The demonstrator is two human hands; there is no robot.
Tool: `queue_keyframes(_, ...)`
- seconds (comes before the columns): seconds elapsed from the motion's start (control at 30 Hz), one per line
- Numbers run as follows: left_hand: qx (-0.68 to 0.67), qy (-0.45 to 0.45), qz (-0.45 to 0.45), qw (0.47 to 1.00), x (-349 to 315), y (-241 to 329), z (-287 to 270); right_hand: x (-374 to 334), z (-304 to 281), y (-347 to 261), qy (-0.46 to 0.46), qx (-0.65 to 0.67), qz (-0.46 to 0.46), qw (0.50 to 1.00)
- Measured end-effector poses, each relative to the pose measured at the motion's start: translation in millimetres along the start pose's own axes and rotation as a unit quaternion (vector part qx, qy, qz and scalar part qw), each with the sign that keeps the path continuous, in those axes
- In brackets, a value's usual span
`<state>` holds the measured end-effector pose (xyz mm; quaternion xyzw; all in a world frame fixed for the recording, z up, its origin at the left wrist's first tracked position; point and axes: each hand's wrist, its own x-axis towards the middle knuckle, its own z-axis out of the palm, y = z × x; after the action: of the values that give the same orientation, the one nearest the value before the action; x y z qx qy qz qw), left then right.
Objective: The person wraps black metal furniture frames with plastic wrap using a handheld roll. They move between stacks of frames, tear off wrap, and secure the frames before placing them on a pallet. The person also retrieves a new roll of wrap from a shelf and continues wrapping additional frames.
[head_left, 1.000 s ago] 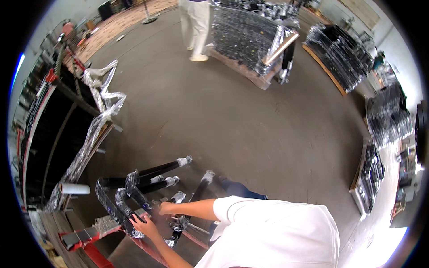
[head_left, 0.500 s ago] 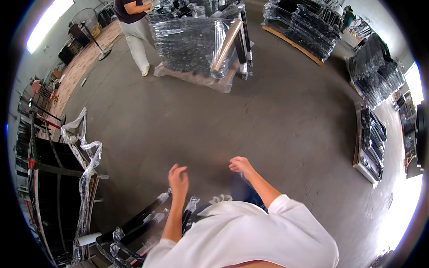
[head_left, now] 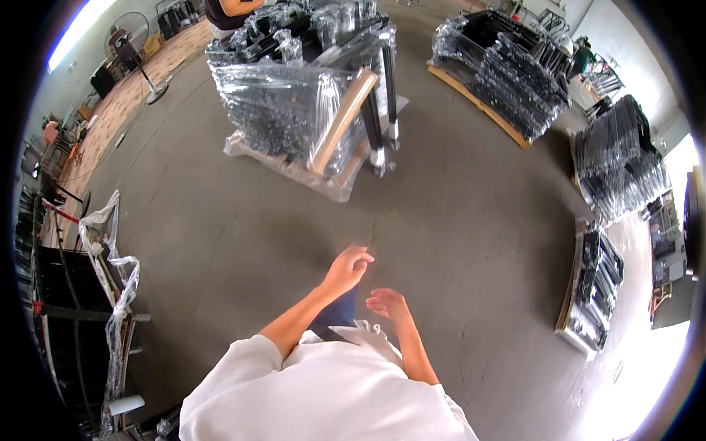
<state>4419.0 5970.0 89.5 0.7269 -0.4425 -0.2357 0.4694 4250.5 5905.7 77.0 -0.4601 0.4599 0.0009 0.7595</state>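
Note:
My left hand (head_left: 347,270) is raised in front of my body, fingers loosely bent and apart, with nothing in it. A little lower and to its right, my right hand (head_left: 387,303) hangs with its fingers spread, also holding nothing. Neither hand touches anything. Ahead stands a stack of black parts wrapped in clear film (head_left: 276,110). A long brown roll (head_left: 344,121) leans against its near right side, beside upright black bars (head_left: 372,126) with film on their ends.
More film-wrapped stacks (head_left: 518,88) (head_left: 621,158) stand at far right, with a low pallet of black parts (head_left: 592,287) nearer. At left, a rack of black panels (head_left: 66,353) has film (head_left: 118,294) trailing down. A person (head_left: 228,15) stands behind the stack. A fan (head_left: 129,48) stands far left.
The wrapped stack appears nearer, and the black bars at lower left have mostly left the view. My left hand has swung forward and right; my right hand has dropped back lower.

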Motion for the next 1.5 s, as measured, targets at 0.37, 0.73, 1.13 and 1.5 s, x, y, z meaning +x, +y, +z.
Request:
queue_keyframes(0.37,-0.031,0.062,-0.033,0.997,328.0,-30.1,-94.9,212.8,-98.4,-278.7,-0.011,-0.108,-0.087,0.990)
queue_keyframes(0.73,0.083,0.111,-0.023,0.990,653.4,-70.6,-128.1,505.0,-164.4,-577.4,-0.162,-0.192,-0.134,0.959)
queue_keyframes(1.13,0.363,0.237,-0.281,0.856,825.9,-178.9,-79.2,765.5,-131.6,-761.9,-0.169,-0.319,-0.183,0.914)
queue_keyframes(1.5,0.344,0.210,-0.273,0.873,815.7,-127.3,-48.4,797.3,-45.5,-770.2,-0.019,-0.544,-0.554,0.629)
